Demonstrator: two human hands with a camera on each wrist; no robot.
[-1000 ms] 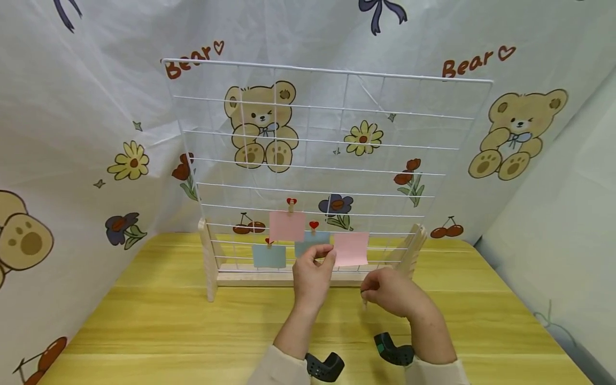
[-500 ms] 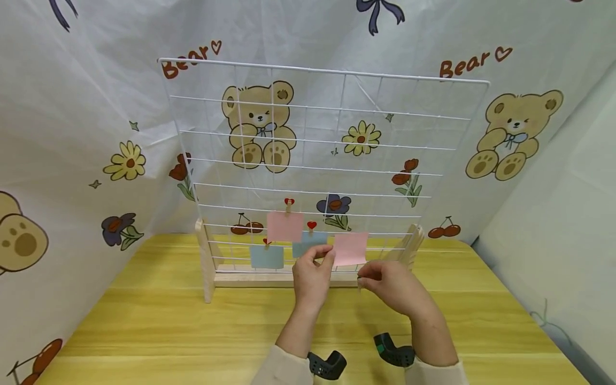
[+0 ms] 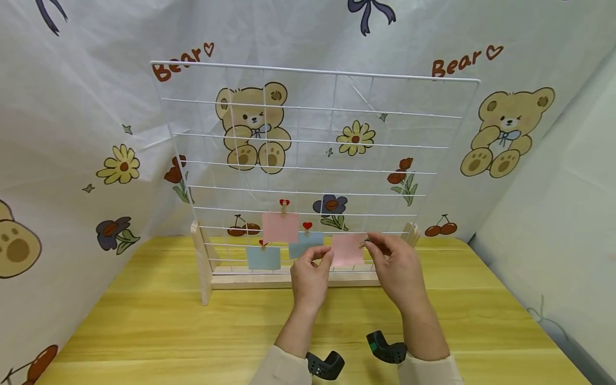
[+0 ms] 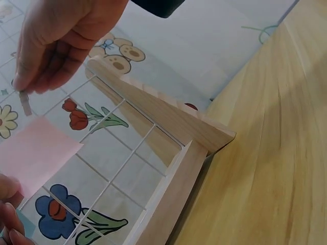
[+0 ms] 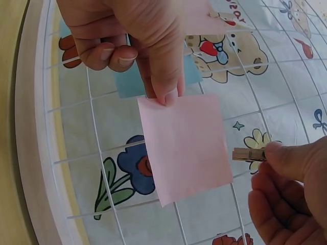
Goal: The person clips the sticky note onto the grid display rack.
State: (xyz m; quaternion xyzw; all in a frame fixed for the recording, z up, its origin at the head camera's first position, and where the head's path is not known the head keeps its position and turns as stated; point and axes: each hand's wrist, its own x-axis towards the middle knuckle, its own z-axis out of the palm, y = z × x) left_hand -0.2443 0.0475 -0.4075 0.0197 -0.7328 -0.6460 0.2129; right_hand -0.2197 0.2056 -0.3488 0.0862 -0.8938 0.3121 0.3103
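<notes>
My left hand pinches a pink paper square by its left edge, holding it in front of the lower part of a white wire grid. Between thumb and finger, my right hand grips a small wooden clothespin. In the right wrist view, the clothespin's tip points at the paper's edge with a small gap between them. The left wrist view shows the clothespin just off the paper's upper corner. Whether the paper touches the wires is unclear.
Another pink paper and two blue papers hang on the grid from heart-topped clothespins. A wooden base carries the grid on the yellow wood-grain table. Behind hangs a bear-print cloth.
My right hand has risen from low beside the paper to its upper right edge, bringing the clothespin along. My left hand keeps its pinch on the pink paper. The head view has shifted slightly.
</notes>
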